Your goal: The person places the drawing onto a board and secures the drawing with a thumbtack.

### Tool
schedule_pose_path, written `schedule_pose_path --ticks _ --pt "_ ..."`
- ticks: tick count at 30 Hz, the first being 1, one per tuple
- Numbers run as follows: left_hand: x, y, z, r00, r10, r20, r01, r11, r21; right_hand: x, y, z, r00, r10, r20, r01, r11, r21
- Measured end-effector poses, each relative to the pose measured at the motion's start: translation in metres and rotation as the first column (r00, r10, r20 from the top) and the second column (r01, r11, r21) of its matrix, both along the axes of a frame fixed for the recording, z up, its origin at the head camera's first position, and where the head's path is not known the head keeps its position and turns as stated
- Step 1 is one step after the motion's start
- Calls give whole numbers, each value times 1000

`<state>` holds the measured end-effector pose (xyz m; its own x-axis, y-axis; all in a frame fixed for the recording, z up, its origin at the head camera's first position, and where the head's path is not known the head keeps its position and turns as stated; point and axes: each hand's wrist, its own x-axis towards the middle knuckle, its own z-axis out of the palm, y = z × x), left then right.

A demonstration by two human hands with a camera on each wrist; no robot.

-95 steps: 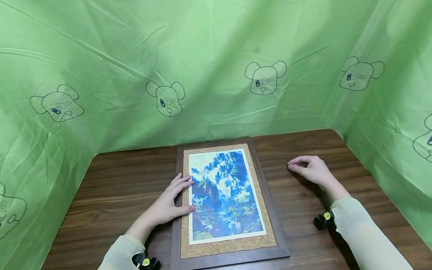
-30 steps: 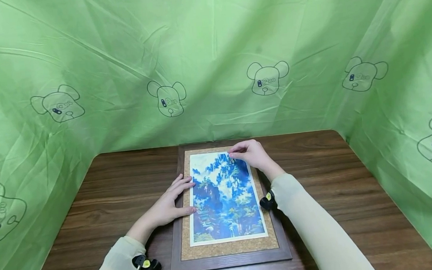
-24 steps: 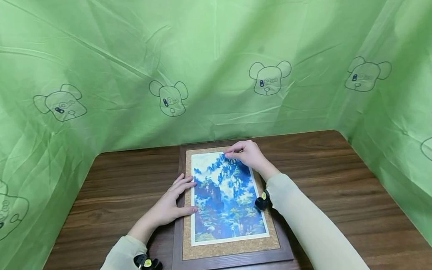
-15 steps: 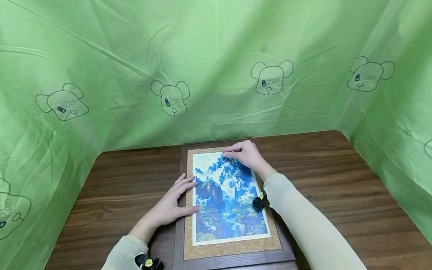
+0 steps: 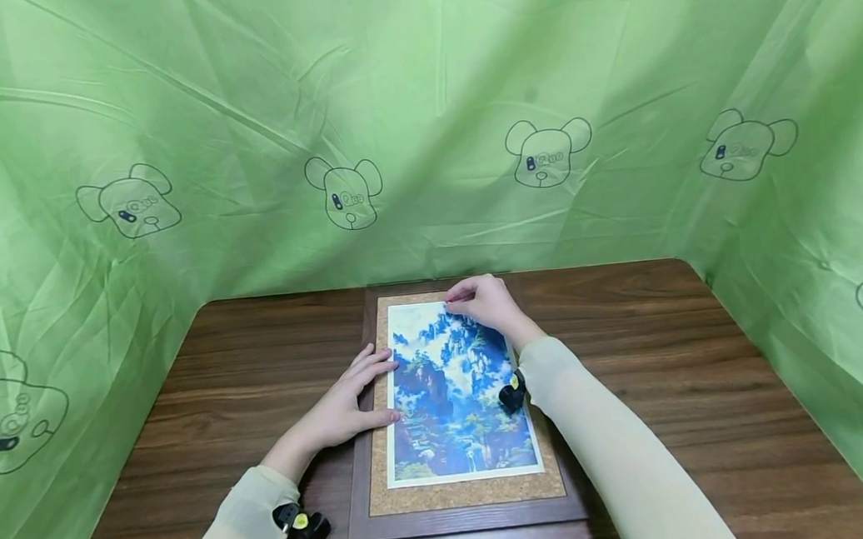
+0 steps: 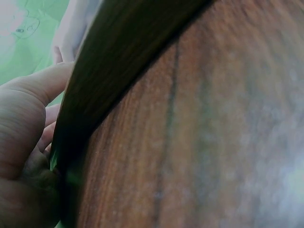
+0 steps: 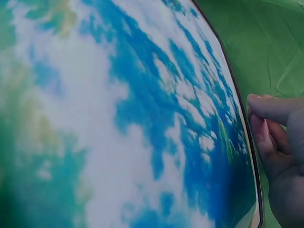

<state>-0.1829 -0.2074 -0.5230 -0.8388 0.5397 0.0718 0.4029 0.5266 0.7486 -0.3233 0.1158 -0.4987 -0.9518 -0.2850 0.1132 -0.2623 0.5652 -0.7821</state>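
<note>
A print (image 5: 455, 393) of blue mountains with a white border lies on a cork board (image 5: 485, 493) in a brown wooden frame (image 5: 464, 519). My left hand (image 5: 339, 409) rests across the frame's left side, fingers spread, with thumb and fingertips touching the print's left edge. At the print's top edge is my right hand (image 5: 488, 305), its thumb and forefinger brought together in a pinch. The right wrist view shows these fingertips (image 7: 255, 100) by the board's rim; anything between them is too small or hidden to tell. The frame's raised side (image 6: 118, 52) fills part of the left wrist view.
The board lies on a dark wood-grain table (image 5: 673, 386), near its back edge. A green curtain (image 5: 421, 120) printed with bear heads surrounds the table at the back and sides. Each wrist carries a small black camera (image 5: 314, 528).
My right hand has come from the tabletop on the right to the print's top edge, then shifted slightly left there. The left hand has kept its place on the board.
</note>
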Motion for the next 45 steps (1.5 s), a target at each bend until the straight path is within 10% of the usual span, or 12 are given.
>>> schedule_pose_path --ticks 45 --pt "-1 1 -2 999 -10 -41 11 1000 23 -9 -3 -10 1000 -1 -11 1 1000 12"
